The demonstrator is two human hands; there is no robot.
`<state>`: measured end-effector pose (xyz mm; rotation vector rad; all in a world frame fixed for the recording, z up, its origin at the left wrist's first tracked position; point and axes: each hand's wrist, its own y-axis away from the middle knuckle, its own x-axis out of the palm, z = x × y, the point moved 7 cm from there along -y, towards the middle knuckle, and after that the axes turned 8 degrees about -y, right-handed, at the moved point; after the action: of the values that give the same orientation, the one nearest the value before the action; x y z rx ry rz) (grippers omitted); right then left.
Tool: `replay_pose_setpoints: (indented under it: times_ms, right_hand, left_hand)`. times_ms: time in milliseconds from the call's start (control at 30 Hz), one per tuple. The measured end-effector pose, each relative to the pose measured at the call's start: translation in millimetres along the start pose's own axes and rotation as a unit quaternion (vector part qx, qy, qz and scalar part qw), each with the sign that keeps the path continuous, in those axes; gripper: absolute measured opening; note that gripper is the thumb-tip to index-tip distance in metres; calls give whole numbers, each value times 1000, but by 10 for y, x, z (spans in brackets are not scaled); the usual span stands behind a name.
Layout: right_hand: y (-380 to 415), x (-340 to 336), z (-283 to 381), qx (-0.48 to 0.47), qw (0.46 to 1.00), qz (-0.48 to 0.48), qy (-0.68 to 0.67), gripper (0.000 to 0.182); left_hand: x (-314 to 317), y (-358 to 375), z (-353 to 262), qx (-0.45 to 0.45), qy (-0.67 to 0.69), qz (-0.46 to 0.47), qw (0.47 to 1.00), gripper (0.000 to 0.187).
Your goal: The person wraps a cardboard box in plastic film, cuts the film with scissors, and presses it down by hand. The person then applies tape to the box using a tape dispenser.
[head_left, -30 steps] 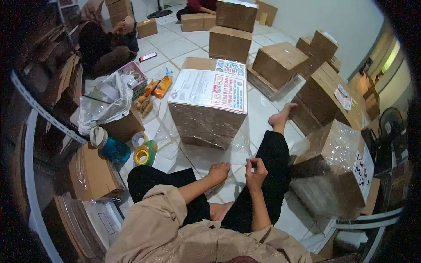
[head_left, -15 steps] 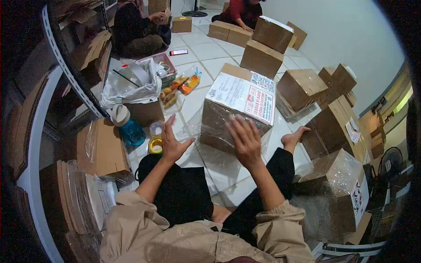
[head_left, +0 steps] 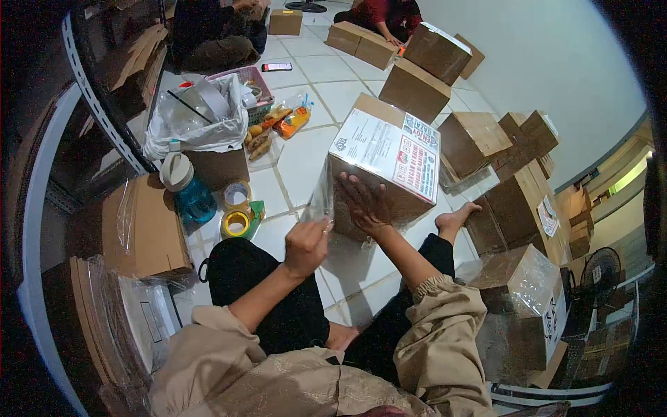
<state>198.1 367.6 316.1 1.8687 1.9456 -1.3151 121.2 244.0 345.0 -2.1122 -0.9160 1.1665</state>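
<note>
A brown cardboard box [head_left: 410, 197] with white printed labels on its top stands on the floor before me. Clear plastic wrap [head_left: 321, 194] hangs at its left side. My left hand [head_left: 307, 247] is closed beside the box's near left corner, pinching the edge of that wrap. Against the front face of the box my right hand [head_left: 365, 203] lies with fingers spread. To the left, a yellow tape roll [head_left: 237, 223] sits in a green dispenser, with another tape roll [head_left: 237, 195] behind it.
A blue bottle [head_left: 194, 199] and a carton [head_left: 146, 226] stand left. Behind them are a bag-lined bin [head_left: 233, 135] and snack packs [head_left: 292, 121]. Stacked boxes [head_left: 415, 90] and a wrapped box [head_left: 521, 292] line the right. Two people sit at the back, one in a red sleeve [head_left: 375, 15].
My left hand has gone from open over my knee to closed on the wrap by the box. My right hand has moved left onto the front face. My view has shifted slightly.
</note>
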Motion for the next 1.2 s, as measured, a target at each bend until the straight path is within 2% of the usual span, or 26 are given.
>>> replay_pose_setpoints:
  times_ms: [100,167,200,233,300,333,367,433,467,500,533,600,667,733,800,867,900,933,967,1033,1100,1133,1167,1200]
  right_hand:
    - [31,111,89,25,1000,-8,-9,56]
    - [69,125,100,33,996,-26,79,54]
    - [174,242,138,36,996,-27,79,54]
    - [285,349,167,48,998,-37,-25,55]
    - [640,653,399,56,998,-23,-31,50]
    - [621,650,341,116,976,110,-146,46]
    - [664,627,298,197,924,230,-235,42]
    - [613,173,282,275,804,248,-466,36]
    - [657,-71,287,232,878,70,-413,34]
    - [779,-139,352,191,806,264,-493,32]
    - [953,-421,338,141,694,449,-546,31]
    - [814,-898,-165,202,714,254,-621,35]
    - [369,-1313,-666,246,852,42,-459,38]
    - [-49,-1372,-754,156,907,-5,-392,55]
    - [-334,-1040,-668,91,965,73,-237,70]
    - [-388,-598,-647,60,985,58,-154,78]
    - [-408,-571,-625,61,986,55,-145,80]
    - [-437,-530,-639,58,986,54,-147,80]
    - [-450,-478,-671,56,989,60,-122,80]
    - [-464,-470,-814,66,987,81,-123,80]
    - [-547,-437,-1013,69,985,83,-134,77]
    - [-592,-387,-1098,69,988,66,-121,75]
    - [-637,-308,-1176,76,987,63,-124,75]
    - [-682,-235,-1273,96,982,51,-156,74]
  left_hand:
    - [152,-56,-166,-6,-6,5,1000,11]
    - [282,-79,-252,-23,2,5,1000,10]
    - [350,-89,-290,-20,0,6,1000,10]
    - [411,-112,-303,-29,-2,5,1000,10]
    - [483,-166,-329,-41,-3,-7,999,9]
    - [494,-189,-361,-32,1,-10,999,9]
    - [526,-203,-358,-48,-4,4,999,10]
    - [585,-205,-380,-62,-10,12,998,10]
    - [614,-203,-367,-80,18,-1,997,13]
    - [649,-199,-332,-103,48,-13,993,16]
    - [707,-207,-310,-103,50,-18,993,16]
    - [851,-172,-340,-103,35,-12,994,21]
    - [950,-142,-383,-106,63,28,992,23]
    - [1047,-115,-432,-107,81,64,989,25]
    - [1070,-87,-553,-29,-1,45,999,30]
    - [1007,234,-545,2,-21,12,1000,26]
    - [1141,315,-522,-31,-19,177,984,24]
    - [1289,446,-520,-64,-12,335,940,22]
    - [1256,517,-532,-62,36,354,933,17]
    - [955,516,-328,-65,79,187,977,13]
    - [767,466,137,-217,87,153,960,13]
    - [697,461,335,-224,22,136,965,23]
    - [572,327,363,-225,-49,129,964,43]
    - [587,288,397,-223,-55,128,965,43]
